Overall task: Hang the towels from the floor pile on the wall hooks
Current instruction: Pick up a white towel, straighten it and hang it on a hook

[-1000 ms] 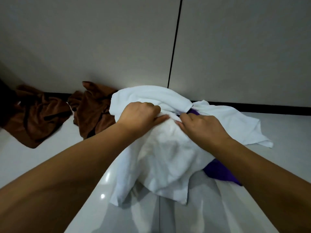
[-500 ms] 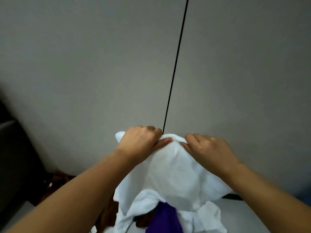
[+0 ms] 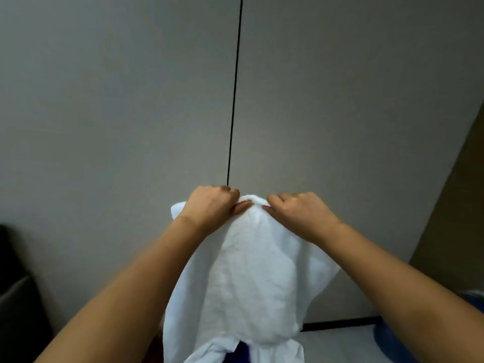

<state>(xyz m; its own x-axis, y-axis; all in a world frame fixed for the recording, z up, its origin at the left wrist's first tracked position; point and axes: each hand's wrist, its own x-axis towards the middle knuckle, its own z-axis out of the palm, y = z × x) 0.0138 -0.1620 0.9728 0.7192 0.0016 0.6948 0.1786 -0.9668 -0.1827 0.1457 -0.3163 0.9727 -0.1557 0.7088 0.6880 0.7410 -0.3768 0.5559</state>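
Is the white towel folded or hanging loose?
Hanging loose: both hands, left and right, pinch the towel's top edge.

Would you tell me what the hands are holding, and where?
Both hands, left and right, pinch the white towel at its top edge.

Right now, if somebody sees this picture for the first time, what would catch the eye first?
First the white towel, hanging in the middle of the view, held up at its top edge by the left hand and the right hand, close together. Behind it, a thin black seam runs down the plain grey wall. No hook is in view.
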